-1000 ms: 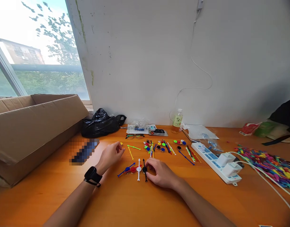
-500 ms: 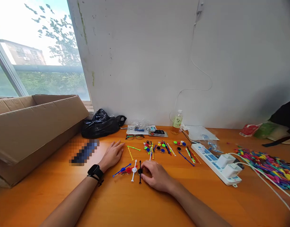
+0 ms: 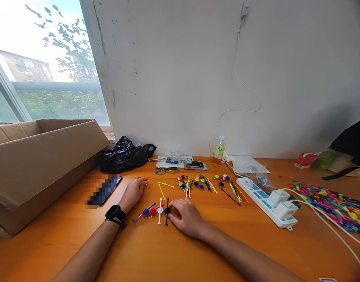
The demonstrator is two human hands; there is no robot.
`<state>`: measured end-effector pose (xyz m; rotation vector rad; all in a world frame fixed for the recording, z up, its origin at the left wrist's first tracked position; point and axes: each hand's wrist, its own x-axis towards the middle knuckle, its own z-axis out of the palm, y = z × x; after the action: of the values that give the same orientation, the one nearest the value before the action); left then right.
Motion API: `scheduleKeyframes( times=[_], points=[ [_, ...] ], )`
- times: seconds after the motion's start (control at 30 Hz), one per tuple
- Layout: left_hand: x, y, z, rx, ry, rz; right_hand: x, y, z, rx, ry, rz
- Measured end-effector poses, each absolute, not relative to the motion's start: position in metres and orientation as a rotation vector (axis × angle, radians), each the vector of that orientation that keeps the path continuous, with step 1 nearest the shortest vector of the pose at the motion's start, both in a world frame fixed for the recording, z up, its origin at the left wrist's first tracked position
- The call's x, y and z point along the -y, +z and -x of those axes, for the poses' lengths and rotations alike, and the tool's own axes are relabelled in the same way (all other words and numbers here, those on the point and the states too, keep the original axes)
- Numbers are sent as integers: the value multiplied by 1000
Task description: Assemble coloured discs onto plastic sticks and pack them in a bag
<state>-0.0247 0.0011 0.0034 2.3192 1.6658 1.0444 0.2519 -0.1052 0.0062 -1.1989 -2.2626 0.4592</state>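
A row of plastic arrow spinners on round bases lies on the table before me: a blue spinner, a red spinner, a white spinner and a black spinner. My right hand rests at the row's right end, thumb and index finger closed about the black spinner's base. Its other fingers are curled and partly hidden. Left of and behind the row, my left hand rests on the table with nothing in it, its index finger stretched out. A yellow arrow and a green arrow lie to its right.
Behind my right hand are loose arrows and round bases. A power strip with chargers stands at right, beside a colourful pile. A phone and a cardboard box are at left. Glasses and a bottle sit behind.
My right hand and the row of spinners have shifted left together. My left hand has drawn back slightly to the left, its fingers less spread, uncovering more of the phone.
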Motion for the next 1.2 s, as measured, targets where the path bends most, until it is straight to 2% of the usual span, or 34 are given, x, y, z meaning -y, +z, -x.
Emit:
scheduleKeyframes(
  times=[0.23, 0.4, 0.53, 0.67, 0.9, 1.2],
  points=[
    [34, 55, -2, -1526, 1271, -2187, 103, 15, -218, 2254, 470, 1234],
    [82, 81, -51, -1328, 1233, -2122, 101, 11, -220, 2126, 711, 1111],
    [97, 63, -84, -1155, 1187, -2173, 98, -4, -256, 1682, 1154, 959],
    [99, 35, -110, -1117, 1137, -2266, 101, -9, -291, 1287, 1384, 968],
    [106, 15, -114, -955, 996, -2469, 98, 3, -298, 1412, 1334, 1076],
    [96, -1, -106, -944, 967, -2374, 92, 0, -305, 1472, 1312, 1167]
  ],
)
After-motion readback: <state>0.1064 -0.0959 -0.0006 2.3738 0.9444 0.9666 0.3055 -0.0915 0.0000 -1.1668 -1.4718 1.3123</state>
